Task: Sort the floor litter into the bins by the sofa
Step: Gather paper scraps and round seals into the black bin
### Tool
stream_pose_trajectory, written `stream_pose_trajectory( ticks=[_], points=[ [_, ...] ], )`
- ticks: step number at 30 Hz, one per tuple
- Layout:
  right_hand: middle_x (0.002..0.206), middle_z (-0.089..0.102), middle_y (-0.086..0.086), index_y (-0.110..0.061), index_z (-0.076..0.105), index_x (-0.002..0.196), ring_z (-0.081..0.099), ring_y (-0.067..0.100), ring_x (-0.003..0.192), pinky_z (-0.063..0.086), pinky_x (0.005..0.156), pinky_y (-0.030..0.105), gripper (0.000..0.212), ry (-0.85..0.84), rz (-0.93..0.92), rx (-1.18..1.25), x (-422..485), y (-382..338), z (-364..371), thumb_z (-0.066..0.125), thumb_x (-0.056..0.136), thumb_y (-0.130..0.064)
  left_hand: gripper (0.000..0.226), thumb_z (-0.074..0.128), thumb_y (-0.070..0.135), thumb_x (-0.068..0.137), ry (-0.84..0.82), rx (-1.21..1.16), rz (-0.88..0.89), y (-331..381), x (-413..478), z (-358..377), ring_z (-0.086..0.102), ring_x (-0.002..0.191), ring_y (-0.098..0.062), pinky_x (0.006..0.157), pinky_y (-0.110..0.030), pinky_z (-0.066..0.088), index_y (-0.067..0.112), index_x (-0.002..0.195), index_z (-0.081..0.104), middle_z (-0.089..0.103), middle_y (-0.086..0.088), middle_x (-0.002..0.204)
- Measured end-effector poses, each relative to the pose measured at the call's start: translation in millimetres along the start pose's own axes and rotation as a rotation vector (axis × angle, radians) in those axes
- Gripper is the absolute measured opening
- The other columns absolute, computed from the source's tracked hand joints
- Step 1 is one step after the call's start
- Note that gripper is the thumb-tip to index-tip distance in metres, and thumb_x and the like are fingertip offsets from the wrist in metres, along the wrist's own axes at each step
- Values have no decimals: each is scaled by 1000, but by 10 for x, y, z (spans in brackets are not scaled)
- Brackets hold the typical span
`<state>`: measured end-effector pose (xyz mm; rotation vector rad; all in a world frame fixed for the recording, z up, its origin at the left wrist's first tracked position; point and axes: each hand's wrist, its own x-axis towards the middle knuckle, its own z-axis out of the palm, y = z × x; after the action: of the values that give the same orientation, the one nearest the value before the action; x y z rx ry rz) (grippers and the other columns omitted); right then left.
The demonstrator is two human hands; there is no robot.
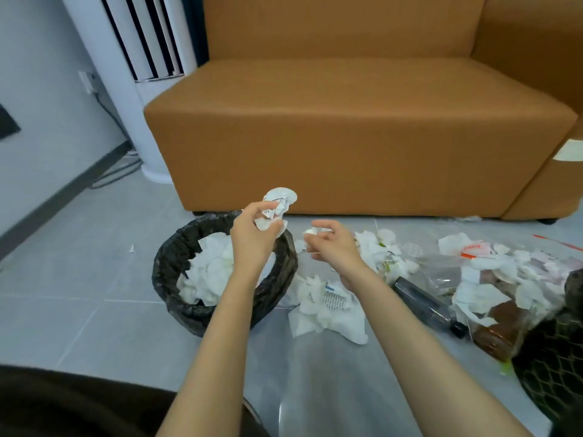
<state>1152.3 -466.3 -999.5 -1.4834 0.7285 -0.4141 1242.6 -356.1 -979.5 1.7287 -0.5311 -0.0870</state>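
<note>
Before the orange sofa (347, 121), my left hand (252, 238) is raised over the black-lined bin (176, 263), fingers curled round a crumpled paper wad (279, 205). My right hand (334, 244) beside it pinches a small white scrap (310, 231) too blurred to identify. A mesh bin (555, 357) is cut off at the right edge, with torn paper litter (331, 310) and a dark bottle (422, 298) on the floor between the bins

Orange-brown sofa (347, 121) — black-lined bin (176, 247), white crumpled paper (279, 205), grey floor tiles (94, 310).
</note>
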Motion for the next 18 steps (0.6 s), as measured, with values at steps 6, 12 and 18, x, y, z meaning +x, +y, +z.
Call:
stream_pose_trajectory(
  ticks=[6,12,18],
  points=[
    [93,62,5,-9,53,123,64,19,82,55,84,32,36,-112,-8,-78,42,51,564,60,88,-10,27,67,7,80,35,178,-119,-298,17,-445,51,94,-7,67,-10,38,16,106,65,59,9,102],
    [137,49,10,-9,44,138,61,19,102,54,85,28,50,-188,-5,-138,13,177,747,55,90,-1,47,64,13,85,-110,403,-236,-546,-7,-665,50,118,-19,97,-29,37,18,131,53,53,-2,133],
    [117,59,7,-9,56,119,62,18,82,54,77,28,29,-24,2,-81,38,331,530,48,92,-2,43,62,25,87,-83,666,-212,-565,-24,-594,23,133,-30,101,-33,27,30,130,54,33,0,147]
  ],
)
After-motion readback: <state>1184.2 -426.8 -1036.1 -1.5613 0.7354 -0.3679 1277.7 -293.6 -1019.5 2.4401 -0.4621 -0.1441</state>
